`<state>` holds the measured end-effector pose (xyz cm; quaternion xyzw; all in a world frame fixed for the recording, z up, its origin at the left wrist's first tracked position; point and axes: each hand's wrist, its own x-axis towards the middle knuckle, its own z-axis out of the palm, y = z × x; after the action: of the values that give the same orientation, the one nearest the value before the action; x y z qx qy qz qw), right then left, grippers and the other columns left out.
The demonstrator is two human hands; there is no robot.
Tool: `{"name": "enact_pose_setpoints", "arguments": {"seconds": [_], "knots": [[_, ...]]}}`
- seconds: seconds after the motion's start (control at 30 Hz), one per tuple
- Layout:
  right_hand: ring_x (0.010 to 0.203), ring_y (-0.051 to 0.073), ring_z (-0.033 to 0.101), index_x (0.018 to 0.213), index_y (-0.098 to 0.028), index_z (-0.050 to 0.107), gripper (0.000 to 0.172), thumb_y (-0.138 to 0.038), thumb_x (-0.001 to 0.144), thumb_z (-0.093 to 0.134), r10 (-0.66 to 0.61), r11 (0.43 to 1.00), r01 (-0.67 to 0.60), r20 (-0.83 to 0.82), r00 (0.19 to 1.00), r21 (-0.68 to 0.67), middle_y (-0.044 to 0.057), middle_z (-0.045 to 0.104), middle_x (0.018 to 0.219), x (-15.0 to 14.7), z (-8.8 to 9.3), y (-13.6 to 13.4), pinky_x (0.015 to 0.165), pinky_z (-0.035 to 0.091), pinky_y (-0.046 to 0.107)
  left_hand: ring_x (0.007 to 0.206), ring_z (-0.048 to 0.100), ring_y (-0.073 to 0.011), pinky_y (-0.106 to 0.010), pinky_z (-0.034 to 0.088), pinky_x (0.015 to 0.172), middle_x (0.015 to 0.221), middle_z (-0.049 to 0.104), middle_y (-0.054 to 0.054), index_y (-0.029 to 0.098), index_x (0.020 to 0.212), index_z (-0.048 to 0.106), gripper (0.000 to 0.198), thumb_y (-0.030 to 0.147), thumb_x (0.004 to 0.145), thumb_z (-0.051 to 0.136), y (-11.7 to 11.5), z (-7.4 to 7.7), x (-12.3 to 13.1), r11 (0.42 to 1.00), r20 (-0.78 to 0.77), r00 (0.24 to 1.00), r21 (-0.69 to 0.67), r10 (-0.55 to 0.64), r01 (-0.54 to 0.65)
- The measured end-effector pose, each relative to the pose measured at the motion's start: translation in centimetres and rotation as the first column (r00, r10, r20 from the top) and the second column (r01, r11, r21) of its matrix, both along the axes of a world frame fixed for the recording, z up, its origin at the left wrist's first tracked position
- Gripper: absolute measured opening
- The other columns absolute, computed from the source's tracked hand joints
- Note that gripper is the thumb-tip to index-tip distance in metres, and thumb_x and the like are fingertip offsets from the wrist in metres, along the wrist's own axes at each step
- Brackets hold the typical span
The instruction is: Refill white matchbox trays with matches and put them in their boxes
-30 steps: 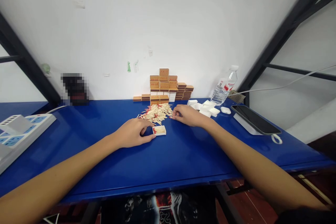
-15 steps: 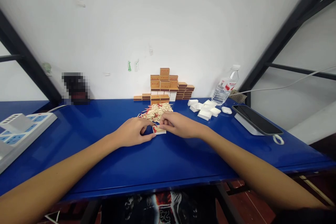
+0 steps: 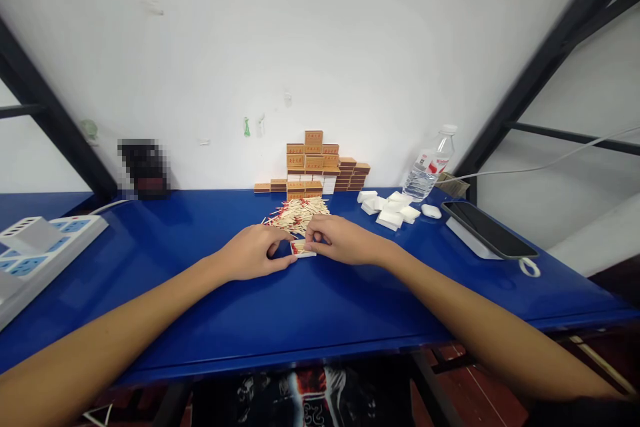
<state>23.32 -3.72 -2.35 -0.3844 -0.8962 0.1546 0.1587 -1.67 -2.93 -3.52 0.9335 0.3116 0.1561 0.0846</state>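
A small white matchbox tray lies on the blue table with red-tipped matches in it. The thumb and forefinger of my left hand hold its left end, thumb at the near corner. My right hand is over the right end, fingers curled and pinched together at the matches inside. Whether a match is between those fingertips is hidden. Just behind both hands is a loose heap of matches, heads mostly to the left, partly covered by my right hand.
Stacked brown matchboxes stand against the wall. White trays are piled at right, near an earbud case, a water bottle and a phone on a white block. A power strip lies at left.
My right fingers have shifted slightly at the tray's right end, and more of the matches inside shows. The left hand stays in place on the tray.
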Motion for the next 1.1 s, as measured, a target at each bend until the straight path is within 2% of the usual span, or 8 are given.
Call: {"name": "enact_pose_setpoints", "arguments": {"seconds": [0.2,0.4,0.63,0.77,0.9,1.0,1.1], "knots": [[0.077,0.017,0.054,0.088,-0.017,0.062,0.011,-0.024,0.097,0.063,0.016,1.0,-0.016,0.009,1.0,-0.01,0.005,0.065,0.087,0.1,0.3,-0.1,0.068,0.037,0.028,0.056,0.054,-0.0136,-0.027,0.035,0.057,0.064,0.059,0.002,0.019,0.108,0.073,0.037,0.052,0.097,0.058,0.0,0.0,0.0,1.0,0.004,1.0,0.002,-0.005,0.005],[0.066,0.015,0.05,0.082,-0.018,0.062,0.015,-0.021,0.097,0.06,0.01,0.995,-0.006,0.042,0.999,-0.103,0.001,0.061,0.074,0.0,0.6,-0.2,0.061,0.033,0.027,0.056,0.055,-0.0136,-0.027,0.035,0.056,0.064,0.059,0.002,0.02,0.109,0.073,0.038,0.052,0.097,0.058,0.0,0.0,0.0,1.0,0.004,1.0,-0.002,-0.01,0.01],[0.075,0.017,0.053,0.087,-0.018,0.058,0.017,-0.026,0.102,0.057,0.012,0.998,-0.013,-0.009,1.0,-0.059,0.004,0.064,0.086,-0.1,0.4,-0.2,0.067,0.036,0.028,0.054,0.053,-0.0135,-0.027,0.035,0.056,0.061,0.057,0.003,0.02,0.112,0.073,0.036,0.05,0.096,0.059,0.1,0.0,0.0,1.0,0.009,1.0,-0.01,-0.012,0.012],[0.075,0.017,0.053,0.087,-0.018,0.057,0.016,-0.025,0.101,0.057,-0.002,1.0,0.001,-0.044,0.999,-0.022,0.004,0.064,0.085,-0.5,-0.2,-0.2,0.068,0.036,0.028,0.055,0.053,-0.0133,-0.027,0.036,0.056,0.062,0.057,0.003,0.02,0.111,0.073,0.036,0.049,0.096,0.059,0.0,0.1,0.0,1.0,0.011,1.0,-0.014,-0.013,0.013],[0.079,0.018,0.055,0.086,-0.018,0.06,0.016,-0.024,0.101,0.058,0.042,0.999,-0.041,-0.033,0.999,0.016,0.005,0.065,0.085,-0.5,-0.5,-0.1,0.07,0.038,0.029,0.055,0.053,-0.0136,-0.027,0.035,0.056,0.063,0.057,0.002,0.019,0.108,0.073,0.034,0.048,0.096,0.061,0.0,0.0,0.0,1.0,0.007,1.0,-0.001,-0.002,0.003],[0.078,0.017,0.055,0.089,-0.018,0.063,0.011,-0.024,0.097,0.064,0.044,0.999,-0.043,-0.033,0.998,0.02,0.005,0.065,0.086,-0.2,-0.2,0.0,0.069,0.038,0.028,0.056,0.054,-0.0135,-0.027,0.036,0.056,0.064,0.058,0.002,0.019,0.107,0.073,0.034,0.048,0.096,0.06,0.1,0.0,0.0,1.0,0.013,1.0,0.007,-0.013,0.013],[0.076,0.016,0.054,0.09,-0.018,0.064,0.005,-0.016,0.094,0.066,0.053,0.999,-0.053,-0.013,0.999,0.001,0.004,0.065,0.087,0.1,0.2,0.1,0.069,0.037,0.028,0.056,0.054,-0.0134,-0.027,0.037,0.057,0.065,0.059,0.002,0.02,0.11,0.073,0.036,0.049,0.096,0.059,0.1,0.0,0.0,1.0,0.01,1.0,0.01,-0.013,0.013]]}}
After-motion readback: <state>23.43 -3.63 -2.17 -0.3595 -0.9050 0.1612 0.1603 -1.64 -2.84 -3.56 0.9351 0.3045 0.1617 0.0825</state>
